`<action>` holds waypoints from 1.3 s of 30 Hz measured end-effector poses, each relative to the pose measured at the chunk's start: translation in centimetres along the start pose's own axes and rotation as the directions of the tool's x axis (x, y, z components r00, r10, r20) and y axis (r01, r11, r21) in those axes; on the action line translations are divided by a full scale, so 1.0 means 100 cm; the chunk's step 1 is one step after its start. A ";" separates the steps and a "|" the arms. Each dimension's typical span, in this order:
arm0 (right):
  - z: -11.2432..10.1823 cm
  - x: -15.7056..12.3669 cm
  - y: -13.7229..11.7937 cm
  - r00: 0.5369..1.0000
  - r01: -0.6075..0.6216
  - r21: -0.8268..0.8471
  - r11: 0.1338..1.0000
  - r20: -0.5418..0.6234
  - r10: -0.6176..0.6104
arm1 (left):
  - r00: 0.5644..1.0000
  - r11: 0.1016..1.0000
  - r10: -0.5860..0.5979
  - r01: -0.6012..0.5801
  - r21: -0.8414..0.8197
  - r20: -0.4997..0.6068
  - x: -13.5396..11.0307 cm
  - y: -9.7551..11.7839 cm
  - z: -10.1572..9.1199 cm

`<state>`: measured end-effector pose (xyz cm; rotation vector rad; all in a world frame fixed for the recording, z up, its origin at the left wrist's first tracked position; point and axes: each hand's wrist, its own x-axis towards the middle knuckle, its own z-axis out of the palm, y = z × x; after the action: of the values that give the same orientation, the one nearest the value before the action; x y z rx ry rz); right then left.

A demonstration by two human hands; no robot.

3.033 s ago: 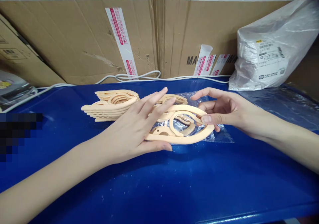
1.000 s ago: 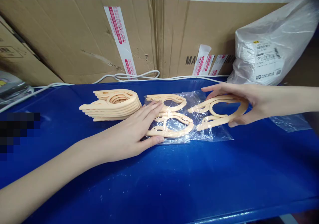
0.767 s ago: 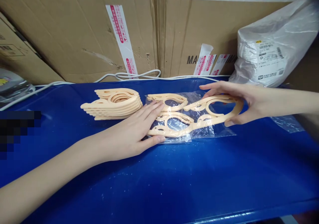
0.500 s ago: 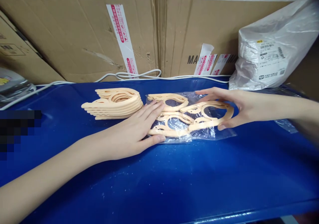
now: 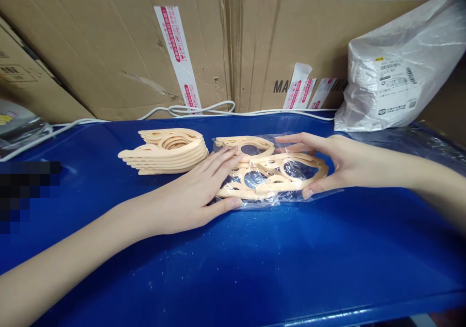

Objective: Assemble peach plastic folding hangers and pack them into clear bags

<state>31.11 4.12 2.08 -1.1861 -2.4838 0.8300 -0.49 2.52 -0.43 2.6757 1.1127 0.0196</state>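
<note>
My left hand (image 5: 196,188) lies flat with its fingers spread over the left part of a clear plastic bag (image 5: 271,203). Beneath it, several peach folding hangers (image 5: 243,194) lie with the bag; a second one shows a ring shape towards the back. From the right, my right hand (image 5: 327,164) curves its thumb and fingers around the looped end of another peach folding hanger (image 5: 280,187), which overlaps those on the left. Whether this hanger is inside the plastic is hard to make out. Left of the bag, a neat stack of folded hangers (image 5: 178,159) rests close to my left fingers.
Large cardboard boxes (image 5: 120,50) stand behind the blue tabletop (image 5: 218,269). A white cable (image 5: 204,111) runs along their base. At the back right sits a white plastic parcel (image 5: 386,74) with a label, and crumpled clear plastic (image 5: 396,140) lies near my right forearm.
My right hand has slid the hanger leftward, so it now overlaps the left hangers more. My left hand and the stack have stayed in place.
</note>
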 end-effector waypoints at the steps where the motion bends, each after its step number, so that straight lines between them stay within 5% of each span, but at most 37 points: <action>1: 0.003 0.001 0.000 1.000 0.007 -0.004 1.000 0.000 -0.007 | 1.000 1.000 0.001 -0.001 0.000 -0.002 0.000 0.000 0.000; 12: -0.012 -0.003 0.016 0.995 0.078 -0.040 0.996 0.071 -0.075 | 0.996 1.000 -0.006 0.004 -0.016 -0.094 -0.001 0.006 0.002; 19: 0.011 0.007 0.011 0.992 0.119 0.039 0.992 -0.047 -0.117 | 0.997 0.999 0.026 -0.027 -0.018 -0.072 0.002 0.001 0.004; 28: 0.005 0.009 0.018 0.994 0.099 0.347 0.933 0.018 -0.112 | 0.998 1.000 0.009 -0.010 -0.015 -0.061 0.003 0.002 0.001; 39: 0.031 0.016 0.014 0.991 0.126 0.535 0.835 -0.103 -0.083 | 0.997 1.000 0.017 -0.018 -0.014 -0.077 0.003 0.002 0.000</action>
<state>29.57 4.86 -1.21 -0.8483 -2.0171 1.3134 -0.11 2.62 -0.44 2.6918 1.1070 0.1339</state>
